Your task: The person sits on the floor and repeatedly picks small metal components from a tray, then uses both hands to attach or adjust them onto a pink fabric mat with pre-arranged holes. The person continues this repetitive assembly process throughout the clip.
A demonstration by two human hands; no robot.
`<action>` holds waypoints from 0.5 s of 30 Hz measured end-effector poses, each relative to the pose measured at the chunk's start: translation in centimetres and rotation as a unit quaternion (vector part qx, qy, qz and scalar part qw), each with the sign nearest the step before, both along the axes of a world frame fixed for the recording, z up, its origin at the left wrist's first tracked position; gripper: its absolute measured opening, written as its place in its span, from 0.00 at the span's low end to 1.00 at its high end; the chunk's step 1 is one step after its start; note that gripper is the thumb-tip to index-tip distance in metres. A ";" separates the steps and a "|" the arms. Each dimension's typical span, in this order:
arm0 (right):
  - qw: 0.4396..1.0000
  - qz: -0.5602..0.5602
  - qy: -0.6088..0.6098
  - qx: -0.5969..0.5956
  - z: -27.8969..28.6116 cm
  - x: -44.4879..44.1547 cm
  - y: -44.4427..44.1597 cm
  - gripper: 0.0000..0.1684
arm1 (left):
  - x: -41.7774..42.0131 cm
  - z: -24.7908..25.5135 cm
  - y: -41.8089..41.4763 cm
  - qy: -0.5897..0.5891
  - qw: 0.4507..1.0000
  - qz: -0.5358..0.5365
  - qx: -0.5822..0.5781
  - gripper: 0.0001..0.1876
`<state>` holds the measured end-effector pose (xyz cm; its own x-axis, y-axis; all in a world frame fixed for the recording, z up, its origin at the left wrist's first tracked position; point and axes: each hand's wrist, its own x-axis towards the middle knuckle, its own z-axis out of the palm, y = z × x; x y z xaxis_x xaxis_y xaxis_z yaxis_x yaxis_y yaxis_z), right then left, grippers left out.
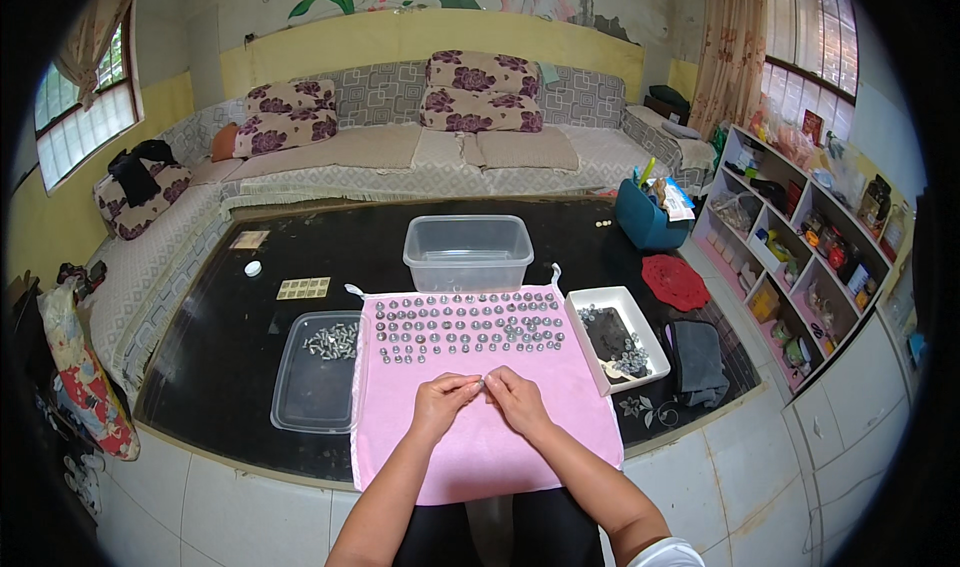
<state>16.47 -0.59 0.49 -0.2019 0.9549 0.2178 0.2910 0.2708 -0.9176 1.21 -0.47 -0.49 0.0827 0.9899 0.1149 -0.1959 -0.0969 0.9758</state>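
My left hand (444, 402) and my right hand (514, 400) meet over a pink cloth (487, 462), fingertips pinching a small metal part (481, 381) between them. Beyond my hands, rows of small metal pieces (465, 325) stand on the cloth. To the left, a clear plastic lid (311, 398) holds a heap of small metal screws or studs (332, 340). On the right, a white tray (656, 342) contains small metal pieces (632, 357) and a dark patch. A clear plastic tub (469, 270) stands at the cloth's far edge.
The black table (225, 357) also bears a red crocheted mat (675, 282), a folded grey cloth (697, 360), a blue container of items (646, 218), a white round cap (253, 268) and a card of squares (303, 288). A shelf unit (795, 255) stands at the right, a sofa (375, 169) behind.
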 end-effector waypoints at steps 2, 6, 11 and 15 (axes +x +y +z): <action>1.000 0.006 -0.005 0.010 0.2 -0.3 -0.2 0.20 | -0.1 0.4 -0.3 0.004 1.000 0.007 -0.004 0.08; 0.997 0.072 0.000 -0.040 -0.4 0.5 0.2 0.19 | -0.1 0.4 -0.2 -0.006 1.000 0.000 -0.001 0.08; 0.999 0.022 -0.029 -0.012 -0.7 -0.1 0.3 0.19 | -0.2 0.3 -0.2 0.008 1.000 0.001 0.008 0.07; 0.996 0.066 -0.015 -0.058 -0.1 0.2 -0.1 0.20 | -0.1 0.5 -0.4 -0.010 1.000 -0.003 0.000 0.07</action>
